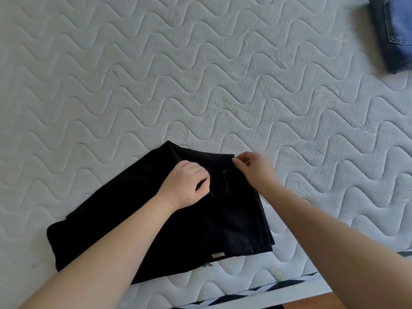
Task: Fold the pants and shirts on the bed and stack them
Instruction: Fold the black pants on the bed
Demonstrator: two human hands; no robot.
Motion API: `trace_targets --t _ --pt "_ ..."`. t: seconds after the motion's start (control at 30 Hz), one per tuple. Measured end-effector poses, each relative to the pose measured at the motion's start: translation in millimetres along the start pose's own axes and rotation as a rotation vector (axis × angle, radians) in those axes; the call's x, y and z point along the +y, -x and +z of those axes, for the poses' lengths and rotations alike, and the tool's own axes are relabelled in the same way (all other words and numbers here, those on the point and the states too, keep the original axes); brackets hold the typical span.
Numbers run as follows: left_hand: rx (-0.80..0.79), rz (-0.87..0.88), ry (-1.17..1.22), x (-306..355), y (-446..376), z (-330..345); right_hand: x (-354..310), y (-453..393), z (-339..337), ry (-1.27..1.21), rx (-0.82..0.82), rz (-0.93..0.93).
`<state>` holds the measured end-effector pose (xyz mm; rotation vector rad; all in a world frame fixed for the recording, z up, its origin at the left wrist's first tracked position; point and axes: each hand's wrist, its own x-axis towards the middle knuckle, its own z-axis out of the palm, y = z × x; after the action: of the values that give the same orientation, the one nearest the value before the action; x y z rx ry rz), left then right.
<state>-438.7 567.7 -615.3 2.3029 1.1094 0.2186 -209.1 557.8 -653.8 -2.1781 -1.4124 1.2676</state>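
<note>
Head view. A black garment (178, 219), already folded into a rough rectangle, lies on the bed (111, 85) close to its near edge. The left hand (187, 186) rests on the garment's upper layer with its fingers (201, 181) curled into a fold of the cloth, gripping it. The right hand (254, 168) is at the garment's far right corner, its fingers (239, 162) pressed together in a pinch on the fabric edge. Folded blue jeans (394, 34) lie well apart, at the bed's far right corner.

Step in hand, as judged: squaring off the last fold of the black garment, with stacking not yet done. The next move likely calls for aligning the pinched corner with the layers beneath, flattening the cloth, then carrying the bundle across to the jeans without letting the loose layers slip.
</note>
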Motion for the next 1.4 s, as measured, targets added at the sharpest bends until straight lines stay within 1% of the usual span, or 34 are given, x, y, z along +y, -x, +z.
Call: trace_targets --t 0.07,0.13,0.23,0.27,0.33,0.43,0.53,0.63,0.73,0.87,0.9,1.0,1.03,1.1,1.17,1.27,1.33,1.4 --pt "0.001 -0.073 0.000 1.8 -1.5 -1.1 -6.0 -2.7 3.6 0.083 -0.008 -0.016" --pt "0.051 -0.152 0.011 2.2 -5.6 -0.3 -12.0 -4.2 6.7 0.117 -0.004 0.001" --pt "0.091 -0.305 0.091 -2.5 -12.3 1.5 -19.5 -6.5 7.9 0.007 0.035 0.065" --pt "0.118 -0.325 0.079 -5.7 -15.4 2.2 -22.2 -7.8 5.7 -0.050 0.059 0.080" --pt "0.131 -0.331 -0.041 -14.4 -22.2 3.8 -27.1 -10.6 -1.9 -0.099 0.124 0.064" --pt "0.020 -0.340 -0.263 -28.2 -31.2 4.2 -32.4 -16.5 -14.9 -0.049 0.198 -0.012" --pt "-0.003 -0.340 -0.349 -39.3 -38.3 5.9 -35.0 -25.3 -21.2 0.010 0.221 -0.056" --pt "0.010 -0.395 -0.320 -47.2 -48.0 5.6 -33.7 -27.1 -19.9 0.005 0.234 -0.046" --pt "-0.012 -0.445 -0.259 -54.1 -57.7 1.1 -32.2 -21.7 -13.5 -0.003 0.239 -0.032" --pt "-0.043 -0.490 -0.134 -57.1 -65.3 -3.6 -34.2 -13.8 -7.8 -0.025 0.403 -0.048" --pt "-0.040 -0.510 -0.066 -57.8 -65.9 -3.7 -34.0 -12.8 -6.1 -0.034 0.387 -0.047" --pt "-0.017 -0.602 0.202 -60.8 -65.1 -4.7 -33.0 -10.2 2.1 -0.027 0.215 -0.007" --pt "-0.015 -0.604 0.232 -61.6 -65.1 -4.6 -31.3 -10.4 4.3 0.005 0.184 -0.010" --pt "-0.008 -0.591 0.232 -61.8 -66.2 -6.0 -29.4 -11.9 6.4 0.003 0.140 -0.012" --pt "0.012 -0.577 0.239 -61.1 -69.8 -8.5 -30.9 -14.9 6.6 -0.133 0.099 0.029" --pt "0.025 -0.561 0.242 -60.7 -74.2 -11.5 -37.9 -23.2 5.1 -0.310 0.090 0.100" --pt "0.026 -0.565 0.265 -62.8 -74.5 -14.9 -42.6 -30.0 2.8 -0.393 0.081 0.108" --pt "-0.009 -0.586 0.285 -69.2 -72.3 -21.2 -44.5 -37.2 -0.9 -0.448 0.057 0.098"
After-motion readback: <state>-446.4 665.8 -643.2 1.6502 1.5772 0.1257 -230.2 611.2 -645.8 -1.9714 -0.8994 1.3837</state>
